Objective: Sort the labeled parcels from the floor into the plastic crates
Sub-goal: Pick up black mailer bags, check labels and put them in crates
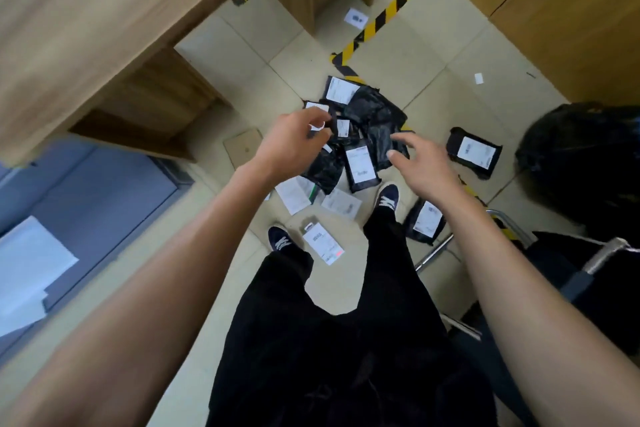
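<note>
A person stands on the pale tiled floor and looks down past black trousers and dark blue sneakers, both bare arms stretched forward over a heap of black plastic mailer parcels with white printed labels. The left hand hangs above the left edge of the heap with its fingers curled; a small white piece shows at the fingertips, but motion blur hides whether the hand pinches it, so its grip cannot be told. The right hand hovers over the right side of the heap with fingers spread and relaxed, holding nothing. Within the heap, one labeled black parcel lies face up between the two hands, nearest the feet. A separate black parcel with a white label lies on the floor to the right of the heap, well apart from it, and another labeled black parcel lies just beside the right sneaker. A white labeled packet rests between the two feet, and loose white sheets lie on the tiles just below the heap. Yellow-and-black hazard tape runs across the floor beyond the heap. A wooden counter fills the upper left, a large black plastic bag sits at the right, and a grey-blue plastic crate holding white paper shows at the left edge.
</note>
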A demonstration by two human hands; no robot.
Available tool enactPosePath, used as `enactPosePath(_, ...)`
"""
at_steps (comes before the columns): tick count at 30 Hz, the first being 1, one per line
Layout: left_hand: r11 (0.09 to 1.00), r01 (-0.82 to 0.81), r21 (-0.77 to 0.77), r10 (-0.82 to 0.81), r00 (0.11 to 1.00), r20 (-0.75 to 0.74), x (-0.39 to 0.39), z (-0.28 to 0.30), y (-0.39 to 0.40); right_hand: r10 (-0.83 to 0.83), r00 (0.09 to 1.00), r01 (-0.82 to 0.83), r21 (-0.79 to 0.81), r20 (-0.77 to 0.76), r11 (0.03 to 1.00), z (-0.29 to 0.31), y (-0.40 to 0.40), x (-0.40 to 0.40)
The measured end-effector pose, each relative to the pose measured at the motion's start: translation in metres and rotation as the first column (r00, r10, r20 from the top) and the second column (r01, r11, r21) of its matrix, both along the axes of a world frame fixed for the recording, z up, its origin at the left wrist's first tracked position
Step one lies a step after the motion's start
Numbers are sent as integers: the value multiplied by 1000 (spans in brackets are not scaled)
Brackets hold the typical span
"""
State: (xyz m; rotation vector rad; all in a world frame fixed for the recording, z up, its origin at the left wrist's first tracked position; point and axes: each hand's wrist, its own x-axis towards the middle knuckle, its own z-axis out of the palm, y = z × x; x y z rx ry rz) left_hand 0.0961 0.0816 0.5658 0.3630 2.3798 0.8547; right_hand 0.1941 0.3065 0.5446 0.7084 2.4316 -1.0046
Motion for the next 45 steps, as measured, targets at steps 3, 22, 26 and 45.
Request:
enactPosePath(3,996,-62,-60,64,997,42,-16,-35,27,43,998,-40,-75,39,996,-46,29,-26)
enactPosePath(22,980,-80,-185,138,934,330,-55,-382,121,155,937,-83,-231,314,969,-384,137,-66)
enactPosePath(26,968,-173,-181,229,903,362,-57,-440,120,97,927,-11,-231,363,973,-443,140,-73)
enactPosePath(45,966,-237,-105,258,834,488,-34,-584,173,-383,873,402,1,301,916,-648,198,-94)
